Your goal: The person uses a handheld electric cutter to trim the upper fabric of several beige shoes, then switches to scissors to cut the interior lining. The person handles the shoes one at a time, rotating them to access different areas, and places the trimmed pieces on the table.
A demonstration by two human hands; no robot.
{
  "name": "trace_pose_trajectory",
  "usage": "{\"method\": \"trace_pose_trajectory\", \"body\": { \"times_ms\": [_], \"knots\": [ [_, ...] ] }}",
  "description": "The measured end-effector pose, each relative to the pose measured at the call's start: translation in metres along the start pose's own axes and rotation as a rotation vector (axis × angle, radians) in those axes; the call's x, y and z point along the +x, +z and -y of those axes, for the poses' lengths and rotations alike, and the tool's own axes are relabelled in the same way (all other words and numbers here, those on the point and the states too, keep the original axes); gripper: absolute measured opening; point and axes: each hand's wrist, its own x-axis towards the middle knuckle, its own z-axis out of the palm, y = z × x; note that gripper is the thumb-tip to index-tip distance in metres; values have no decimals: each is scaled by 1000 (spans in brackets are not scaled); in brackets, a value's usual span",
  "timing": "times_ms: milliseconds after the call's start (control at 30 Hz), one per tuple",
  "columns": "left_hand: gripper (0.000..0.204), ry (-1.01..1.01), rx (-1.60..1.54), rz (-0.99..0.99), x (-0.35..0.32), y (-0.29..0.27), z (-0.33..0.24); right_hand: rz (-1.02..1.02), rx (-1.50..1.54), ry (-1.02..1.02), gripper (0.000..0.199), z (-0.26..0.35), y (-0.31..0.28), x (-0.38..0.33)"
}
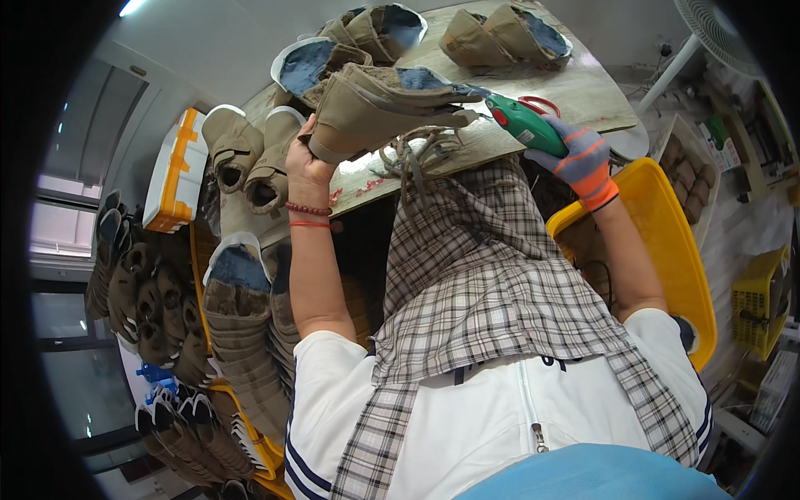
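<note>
Boot upper (379, 108), tan with a blue lining, is held above the desk (583, 92) in the head view, the bare left hand (307, 154) with its grip pinching the heel end. The gloved right hand (583, 162) is wrapped round a green hand tool (523, 122), tip at the top edge. Judging by this, trimming is under way; next calls for steadying the upper and guiding the tip along the seam.

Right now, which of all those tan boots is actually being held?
The tan boot gripped by the bare left hand, lifted above the table. The gloved right hand points a green tool at it; the other boots lie untouched.
</note>
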Motion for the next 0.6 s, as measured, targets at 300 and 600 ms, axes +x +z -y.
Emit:
{"method": "trace_pose_trajectory", "body": {
  "times_ms": [300,600],
  "knots": [
    [37,-15,-27,-40,4,-3,8,65,51,-14,58,6,2,7],
    [37,-6,-49,-91,7,-6,19,53,225,-22,52,18,-2,17]
  ]
}}
